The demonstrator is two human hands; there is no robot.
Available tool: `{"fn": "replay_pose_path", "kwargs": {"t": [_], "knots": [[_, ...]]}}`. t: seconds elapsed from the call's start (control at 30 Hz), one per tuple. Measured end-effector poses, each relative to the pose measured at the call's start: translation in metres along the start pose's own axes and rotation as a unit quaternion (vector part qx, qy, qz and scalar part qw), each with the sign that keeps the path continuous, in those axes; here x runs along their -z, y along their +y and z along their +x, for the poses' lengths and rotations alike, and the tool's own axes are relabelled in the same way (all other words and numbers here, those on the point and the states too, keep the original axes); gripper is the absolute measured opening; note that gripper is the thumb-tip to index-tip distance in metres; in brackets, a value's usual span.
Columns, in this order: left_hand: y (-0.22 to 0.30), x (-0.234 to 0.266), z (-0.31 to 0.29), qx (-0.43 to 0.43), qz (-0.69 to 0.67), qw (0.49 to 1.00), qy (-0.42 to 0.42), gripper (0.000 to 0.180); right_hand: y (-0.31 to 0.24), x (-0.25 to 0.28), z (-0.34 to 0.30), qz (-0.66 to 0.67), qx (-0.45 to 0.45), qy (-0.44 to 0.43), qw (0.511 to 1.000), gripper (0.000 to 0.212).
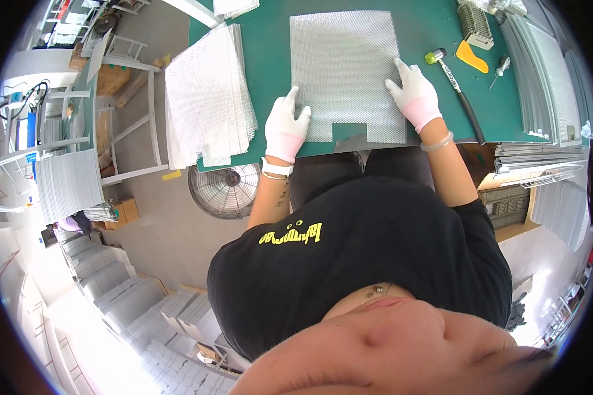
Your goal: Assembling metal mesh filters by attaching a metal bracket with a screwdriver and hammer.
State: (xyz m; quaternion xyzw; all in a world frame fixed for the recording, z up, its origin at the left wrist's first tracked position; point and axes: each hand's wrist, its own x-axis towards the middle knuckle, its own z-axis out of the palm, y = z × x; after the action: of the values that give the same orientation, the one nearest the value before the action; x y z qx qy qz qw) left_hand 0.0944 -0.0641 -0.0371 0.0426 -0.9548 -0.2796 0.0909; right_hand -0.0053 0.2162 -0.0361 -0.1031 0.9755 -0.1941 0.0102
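A silvery metal mesh sheet [346, 72] lies flat on the green tabletop, with a rectangular notch cut in its near edge. My left hand [286, 126], in a white glove with a pink cuff, touches the sheet's left edge, thumb and fingers apart. At the opposite edge, my right hand [414, 95] wears a matching glove; its fingers are stretched out and its fingertips touch the mesh. Neither hand is wrapped round the sheet. Left of it sits a fanned stack of similar mesh sheets [204, 99].
Right of the sheet lie a mallet [456, 89] with a black grip, a yellow scraper [472, 58] and a screwdriver [501, 69]. Behind them is a grey-beige slotted block [476, 26]. Framed panels [540, 79] stand at the table's right end. A floor fan [227, 187] stands below the left side.
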Motion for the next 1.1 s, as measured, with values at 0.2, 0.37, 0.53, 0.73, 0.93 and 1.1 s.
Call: {"fn": "replay_pose_path", "kwargs": {"t": [0.2, 0.37, 0.53, 0.73, 0.93, 1.1], "knots": [[0.0, -0.001, 0.001, 0.006, -0.005, 1.0, -0.009, 0.051, 0.0, 0.005, 0.001, 0.0, -0.004, -0.015, 1.0, 0.057], [0.009, 0.008, 0.004, 0.006, 0.077, 0.997, -0.006, 0.054, -0.005, 0.018, 0.006, -0.038, -0.017, -0.036, 0.998, 0.054], [-0.024, -0.001, 0.009, -0.174, 0.218, 0.96, -0.024, 0.053, 0.022, 0.064, 0.06, 0.028, 0.08, 0.138, 0.987, 0.038], [0.006, -0.018, 0.004, -0.145, 0.217, 0.965, -0.035, 0.05, 0.098, 0.142, 0.2, -0.107, -0.043, 0.28, 0.953, 0.051], [0.024, 0.004, 0.047, -0.133, 0.245, 0.958, -0.07, 0.05, 0.041, 0.185, 0.216, -0.23, -0.079, 0.077, 0.967, 0.046], [0.081, 0.019, 0.163, -0.244, -0.072, 0.957, 0.14, 0.058, 0.045, 0.201, 0.219, -0.163, -0.071, 0.133, 0.975, 0.046]]}}
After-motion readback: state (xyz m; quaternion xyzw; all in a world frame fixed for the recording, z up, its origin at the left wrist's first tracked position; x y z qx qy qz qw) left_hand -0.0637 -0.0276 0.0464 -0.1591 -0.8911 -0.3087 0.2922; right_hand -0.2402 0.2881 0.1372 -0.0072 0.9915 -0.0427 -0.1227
